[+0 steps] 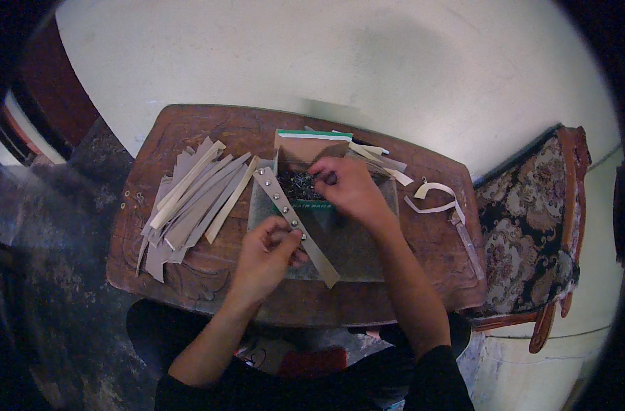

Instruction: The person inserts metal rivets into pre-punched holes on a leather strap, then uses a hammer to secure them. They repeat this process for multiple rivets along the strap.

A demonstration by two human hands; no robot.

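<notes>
My left hand [275, 246] pinches a beige strip [319, 259] near its middle, just below a row of several shiny domed studs [286, 209]. The strip runs slantwise across a grey board [357, 250] on the table. Behind it stands an open cardboard box [312, 142] with a green edge, holding many small dark metal pieces [297, 183] that look like tacks. Over the box's right side is my right hand [347, 185], fingers curled closed at the metal pieces. Whatever those fingertips grip is hidden.
A heap of beige and grey strips [196, 198] lies on the left of the carved wooden table [210, 274]. More strips [388, 164] lie behind the box. At right are a curled pale band [439, 195] and a floral chair [525, 226]. A wall [258, 55] rises behind.
</notes>
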